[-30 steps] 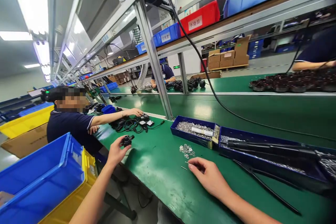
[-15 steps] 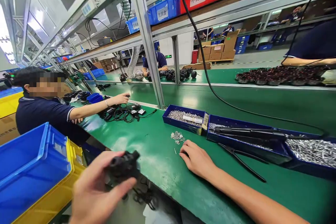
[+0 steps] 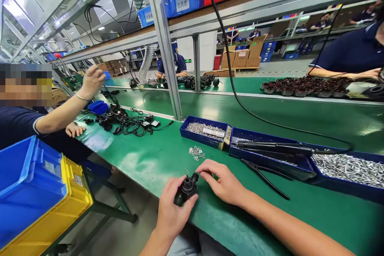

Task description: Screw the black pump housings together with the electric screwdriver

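Observation:
My left hand (image 3: pixel 174 208) is closed around a black plastic housing (image 3: pixel 189 186) with round openings and a short spout, just over the table's front edge. Beside that spout is my right hand (image 3: pixel 225 182), its thumb and fingertips drawn together; what they hold, if anything, is too small to make out. A thin metal pin (image 3: pixel 187 171) lies on the green table behind the housing. Farther back sits a loose pile of small metal rings (image 3: pixel 197 152).
Blue trays of small metal parts (image 3: pixel 204 138) and metal pins (image 3: pixel 348 168) line the back, with a black corded tool (image 3: pixel 276 147) across them. Black-handled pliers (image 3: pixel 267 178) lie in front. A co-worker's raised hand (image 3: pixel 92 82) and stacked bins (image 3: pixel 45 200) are at left.
My left hand has brought the black housing rightward to my right hand. My right fingers have drawn together beside its spout. The co-worker's arm has lifted, and the view has shifted.

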{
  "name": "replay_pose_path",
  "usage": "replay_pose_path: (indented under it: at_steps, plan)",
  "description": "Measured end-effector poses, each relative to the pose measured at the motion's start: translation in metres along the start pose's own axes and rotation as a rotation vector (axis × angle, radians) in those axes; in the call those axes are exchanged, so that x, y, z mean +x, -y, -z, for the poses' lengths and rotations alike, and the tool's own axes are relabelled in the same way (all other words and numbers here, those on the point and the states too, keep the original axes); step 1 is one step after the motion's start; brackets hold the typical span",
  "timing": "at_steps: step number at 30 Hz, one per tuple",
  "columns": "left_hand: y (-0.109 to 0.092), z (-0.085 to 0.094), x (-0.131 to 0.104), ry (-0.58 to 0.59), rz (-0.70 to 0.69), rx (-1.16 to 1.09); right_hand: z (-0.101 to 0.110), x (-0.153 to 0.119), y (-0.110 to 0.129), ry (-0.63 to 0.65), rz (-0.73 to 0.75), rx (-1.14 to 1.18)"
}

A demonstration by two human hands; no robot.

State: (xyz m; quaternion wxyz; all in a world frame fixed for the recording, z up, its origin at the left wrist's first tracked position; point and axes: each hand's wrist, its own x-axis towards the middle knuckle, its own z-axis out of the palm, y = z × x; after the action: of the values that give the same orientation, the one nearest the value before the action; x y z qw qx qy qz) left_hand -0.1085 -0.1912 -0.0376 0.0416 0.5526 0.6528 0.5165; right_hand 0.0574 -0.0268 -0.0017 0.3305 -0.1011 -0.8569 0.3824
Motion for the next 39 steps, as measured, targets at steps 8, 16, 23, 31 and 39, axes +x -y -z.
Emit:
replay_pose_path:
  at_steps: [8,16,23,31,39]
  plan:
    - [0.006,-0.003,-0.005,0.012,0.004,-0.023,-0.006,-0.001,0.009,0.019,0.021,0.083]
    - [0.002,0.009,-0.002,0.099,-0.004,-0.006,0.005,0.001,0.017,0.204,0.317,-0.307]
    - [0.014,0.033,0.015,0.197,0.097,-0.166,0.037,0.009,-0.003,0.179,-0.234,-0.506]
    - [0.03,0.039,0.096,0.559,-0.06,0.077,0.028,0.006,-0.016,0.303,-0.499,-0.635]
    - [0.029,0.015,0.126,0.826,-0.079,0.219,0.028,0.007,0.006,0.223,-0.335,-0.445]
